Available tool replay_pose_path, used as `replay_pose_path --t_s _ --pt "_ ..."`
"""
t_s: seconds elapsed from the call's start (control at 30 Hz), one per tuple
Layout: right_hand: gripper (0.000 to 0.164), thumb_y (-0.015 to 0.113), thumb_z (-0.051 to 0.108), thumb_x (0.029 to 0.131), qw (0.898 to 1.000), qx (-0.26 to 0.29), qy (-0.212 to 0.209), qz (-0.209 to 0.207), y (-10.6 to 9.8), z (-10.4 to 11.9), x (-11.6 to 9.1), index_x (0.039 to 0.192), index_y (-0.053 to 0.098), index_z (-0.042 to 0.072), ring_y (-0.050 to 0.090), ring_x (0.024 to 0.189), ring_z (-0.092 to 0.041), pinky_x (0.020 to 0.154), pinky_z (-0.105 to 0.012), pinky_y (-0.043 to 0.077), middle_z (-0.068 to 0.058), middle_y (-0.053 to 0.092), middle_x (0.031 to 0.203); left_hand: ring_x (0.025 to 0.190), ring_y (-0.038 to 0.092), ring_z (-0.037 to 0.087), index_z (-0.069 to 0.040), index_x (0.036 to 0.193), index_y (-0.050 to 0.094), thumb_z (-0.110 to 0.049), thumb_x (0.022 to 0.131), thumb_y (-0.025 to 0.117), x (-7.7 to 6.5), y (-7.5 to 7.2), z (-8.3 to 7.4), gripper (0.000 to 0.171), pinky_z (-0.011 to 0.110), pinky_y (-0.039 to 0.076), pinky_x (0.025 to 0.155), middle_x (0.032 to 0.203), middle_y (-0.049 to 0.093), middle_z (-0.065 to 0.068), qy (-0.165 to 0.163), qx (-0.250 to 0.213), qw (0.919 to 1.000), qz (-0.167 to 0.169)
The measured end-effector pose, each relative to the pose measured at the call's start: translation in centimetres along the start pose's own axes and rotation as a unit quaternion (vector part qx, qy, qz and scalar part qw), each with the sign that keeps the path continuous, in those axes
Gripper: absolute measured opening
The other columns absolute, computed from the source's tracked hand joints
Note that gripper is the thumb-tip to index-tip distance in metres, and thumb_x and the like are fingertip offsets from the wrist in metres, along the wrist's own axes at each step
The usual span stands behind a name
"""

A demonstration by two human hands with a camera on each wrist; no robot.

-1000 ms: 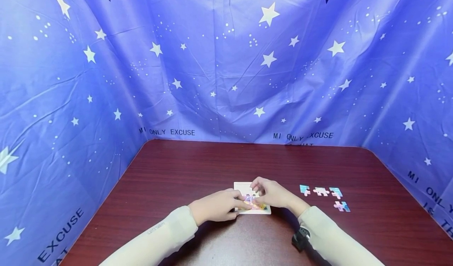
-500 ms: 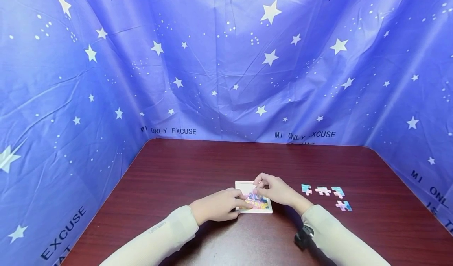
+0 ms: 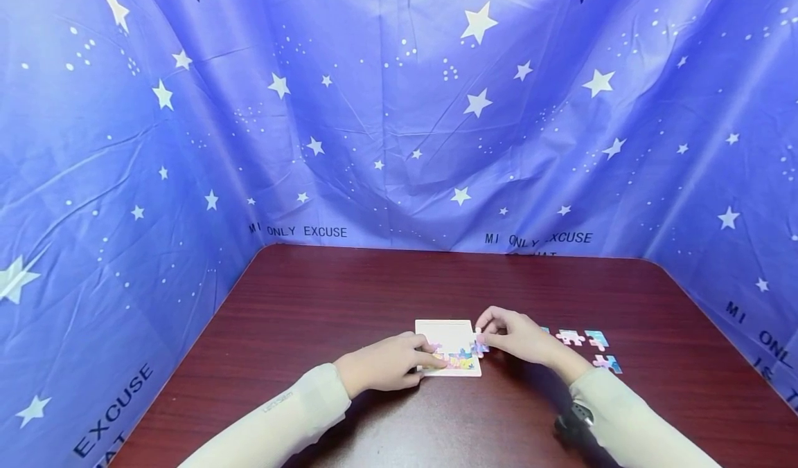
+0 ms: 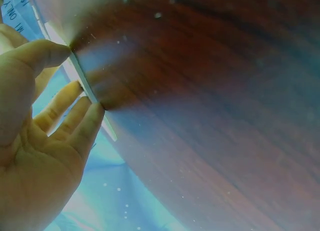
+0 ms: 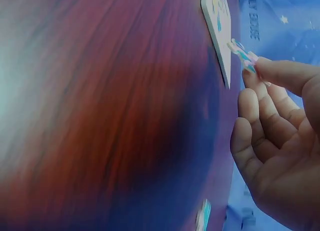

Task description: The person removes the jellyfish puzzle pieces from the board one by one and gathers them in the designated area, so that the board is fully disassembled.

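A square white puzzle board (image 3: 451,326) lies on the table, its lower part filled with colourful pieces and its upper part plain white. My left hand (image 3: 386,363) holds the board at its left side, fingers reaching over its face; in the left wrist view, the thumb and some fingertips touch the board's edge (image 4: 82,78). Between thumb and index finger, my right hand (image 3: 514,335) pinches a pink and blue puzzle piece (image 3: 480,347) just off the board's right edge. That puzzle piece (image 5: 244,56) shows tilted in the right wrist view, near the board (image 5: 216,36).
Loose puzzle pieces lie to the right of my right hand: a pink one (image 3: 570,338), a blue and pink one (image 3: 596,338) and another nearer (image 3: 607,364). One more is mostly hidden behind the hand. A blue starry curtain (image 3: 399,142) surrounds the dark red table (image 3: 324,281).
My right hand has moved right from over the board to beyond its edge, with the puzzle piece in its fingers. More of the board's white face now shows. The left hand stays in place.
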State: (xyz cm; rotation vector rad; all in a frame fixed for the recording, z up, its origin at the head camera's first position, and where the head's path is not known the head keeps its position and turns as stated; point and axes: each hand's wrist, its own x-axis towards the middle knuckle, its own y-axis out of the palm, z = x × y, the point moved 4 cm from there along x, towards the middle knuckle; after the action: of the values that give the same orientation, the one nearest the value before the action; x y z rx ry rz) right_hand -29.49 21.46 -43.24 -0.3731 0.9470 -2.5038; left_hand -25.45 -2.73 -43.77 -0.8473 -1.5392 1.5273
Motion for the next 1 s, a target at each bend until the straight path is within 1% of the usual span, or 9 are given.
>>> replay_pose_path --t_s 0.13,0.2,0.47,0.63,0.77,0.87,1.0 --pt "0.013 0.072 0.019 0.093 1.000 -0.001 0.004 -0.004 -1.7 -1.0 -1.9 0.100 0.063 0.011 0.056 0.062 -0.009 0.056 -0.026 0.044 0.003 0.067 0.079 0.111 0.056 0.012 -0.028 0.134 0.066 -0.024 0.097 0.065 0.0 0.0 0.0 0.037 0.020 0.040 0.101 0.120 0.062 -0.001 -0.005 0.006 1.0000 0.005" --pt "0.012 0.071 0.018 0.094 1.000 0.003 0.003 -0.005 -2.5 -1.5 -2.9 0.100 0.063 0.011 0.057 0.063 -0.009 0.055 -0.026 0.044 0.003 0.067 0.079 0.111 0.056 0.011 -0.028 0.134 0.067 -0.024 0.097 0.066 0.0 0.0 0.0 0.037 0.020 0.040 0.101 0.120 0.062 -0.001 -0.007 0.006 0.9999 0.005" --pt "0.008 0.069 0.012 0.095 1.000 -0.014 -0.004 -0.022 -5.9 -4.0 -6.4 0.100 0.063 0.009 0.061 0.069 -0.010 0.058 -0.024 0.046 0.005 0.069 0.080 0.110 0.056 0.012 -0.028 0.134 0.067 -0.022 0.097 0.065 0.0 0.1 0.1 0.038 0.020 0.040 0.100 0.121 0.062 -0.001 -0.010 0.007 0.9999 0.006" --pt "0.009 0.068 0.007 0.093 0.999 -0.026 -0.003 -0.039 -7.4 -5.6 -8.2 0.102 0.064 0.006 0.059 0.068 -0.006 0.057 -0.024 0.045 0.006 0.068 0.079 0.110 0.056 0.012 -0.028 0.134 0.067 -0.023 0.097 0.065 0.1 0.1 0.1 0.038 0.019 0.041 0.100 0.120 0.062 -0.001 -0.009 0.006 0.9999 0.003" --pt "0.012 0.069 0.005 0.092 0.998 -0.020 0.021 -0.049 -8.1 -6.9 -9.5 0.102 0.063 0.004 0.055 0.062 -0.005 0.053 -0.024 0.044 0.005 0.067 0.078 0.111 0.056 0.012 -0.028 0.134 0.067 -0.023 0.097 0.065 0.0 0.1 0.1 0.038 0.020 0.041 0.100 0.121 0.062 0.000 -0.010 0.005 0.9999 0.003" --pt "0.014 0.069 0.005 0.091 0.997 -0.019 0.047 -0.056 -8.5 -7.5 -10.1 0.103 0.062 0.003 0.052 0.058 -0.005 0.050 -0.025 0.044 0.005 0.065 0.077 0.111 0.056 0.012 -0.028 0.134 0.067 -0.022 0.097 0.066 0.0 -0.1 0.0 0.038 0.020 0.041 0.100 0.121 0.062 0.000 -0.010 0.000 0.9999 0.002" --pt "0.019 0.070 0.007 0.089 0.995 -0.039 0.070 -0.062 -8.7 -7.9 -10.4 0.105 0.063 0.001 0.053 0.059 -0.005 0.052 -0.025 0.044 0.005 0.063 0.077 0.112 0.056 0.012 -0.028 0.134 0.067 -0.022 0.097 0.065 -0.1 -0.3 -0.1 0.038 0.020 0.041 0.100 0.121 0.062 0.000 -0.012 -0.005 0.9999 0.004"
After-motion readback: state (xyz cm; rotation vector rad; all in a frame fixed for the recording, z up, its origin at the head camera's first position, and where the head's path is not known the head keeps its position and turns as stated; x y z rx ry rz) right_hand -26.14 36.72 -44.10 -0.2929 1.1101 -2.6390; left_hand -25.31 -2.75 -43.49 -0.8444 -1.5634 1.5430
